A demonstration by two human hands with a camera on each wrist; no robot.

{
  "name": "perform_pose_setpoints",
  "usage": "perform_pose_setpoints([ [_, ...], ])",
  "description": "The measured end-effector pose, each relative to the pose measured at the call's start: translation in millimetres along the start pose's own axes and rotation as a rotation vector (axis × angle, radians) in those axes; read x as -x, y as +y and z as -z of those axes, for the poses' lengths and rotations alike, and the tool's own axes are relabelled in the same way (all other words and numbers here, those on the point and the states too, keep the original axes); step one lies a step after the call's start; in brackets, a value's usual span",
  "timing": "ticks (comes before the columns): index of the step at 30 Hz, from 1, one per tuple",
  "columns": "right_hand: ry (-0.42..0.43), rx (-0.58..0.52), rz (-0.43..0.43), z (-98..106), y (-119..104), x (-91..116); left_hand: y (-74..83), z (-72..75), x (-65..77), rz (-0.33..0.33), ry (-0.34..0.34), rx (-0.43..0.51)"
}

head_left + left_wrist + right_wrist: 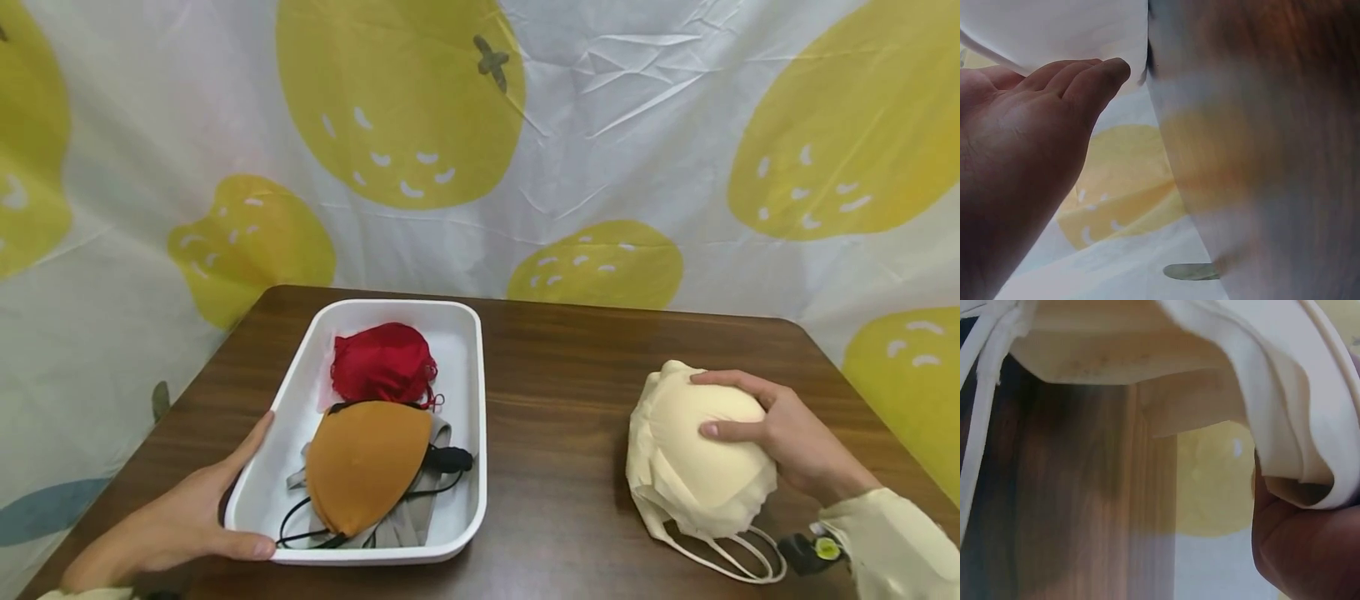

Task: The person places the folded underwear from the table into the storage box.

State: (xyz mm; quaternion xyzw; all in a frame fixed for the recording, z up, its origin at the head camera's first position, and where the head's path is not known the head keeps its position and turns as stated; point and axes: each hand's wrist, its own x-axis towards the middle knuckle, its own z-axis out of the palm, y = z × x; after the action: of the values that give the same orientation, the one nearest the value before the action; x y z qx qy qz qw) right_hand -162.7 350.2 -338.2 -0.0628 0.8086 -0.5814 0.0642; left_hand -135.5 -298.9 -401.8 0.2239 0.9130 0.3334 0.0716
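Note:
A folded cream bra (pixel 701 450), its cups nested and its thin straps trailing toward the near edge, is at the right of the table. My right hand (pixel 798 437) grips it from the right, thumb and index finger on the cup, other fingers behind. In the right wrist view the bra's fabric layers (pixel 1285 394) rise beside the thumb side of the hand. My left hand (pixel 180 517) holds the near left corner of a white tray (pixel 480 400), thumb at the front rim and fingers along the left wall. In the tray, a mustard bra (pixel 367 467) with black straps lies in front of a red bra (pixel 382 362).
Grey fabric (pixel 408 521) shows beneath the mustard bra, and a black bundled piece (pixel 447 459) lies at its right. The brown wooden table (pixel 555 417) extends between tray and cream bra. Behind it hangs a white curtain (pixel 420 242) printed with yellow lemons.

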Motion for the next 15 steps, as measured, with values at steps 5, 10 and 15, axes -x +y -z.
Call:
perform_pose_setpoints([
  [5,-0.003,-0.030,0.002,-1.4,-9.9,-5.0,1.3,0.5,-0.2,-0.012,0.009,-0.009],
  [10,-0.003,-0.035,0.007,-7.0,-25.1,-9.9,2.9,1.2,-0.3,-0.022,0.015,-0.011],
  [15,0.000,-0.017,0.024,-15.2,-44.0,-15.4,2.5,1.3,1.3,-0.028,0.012,-0.013],
])
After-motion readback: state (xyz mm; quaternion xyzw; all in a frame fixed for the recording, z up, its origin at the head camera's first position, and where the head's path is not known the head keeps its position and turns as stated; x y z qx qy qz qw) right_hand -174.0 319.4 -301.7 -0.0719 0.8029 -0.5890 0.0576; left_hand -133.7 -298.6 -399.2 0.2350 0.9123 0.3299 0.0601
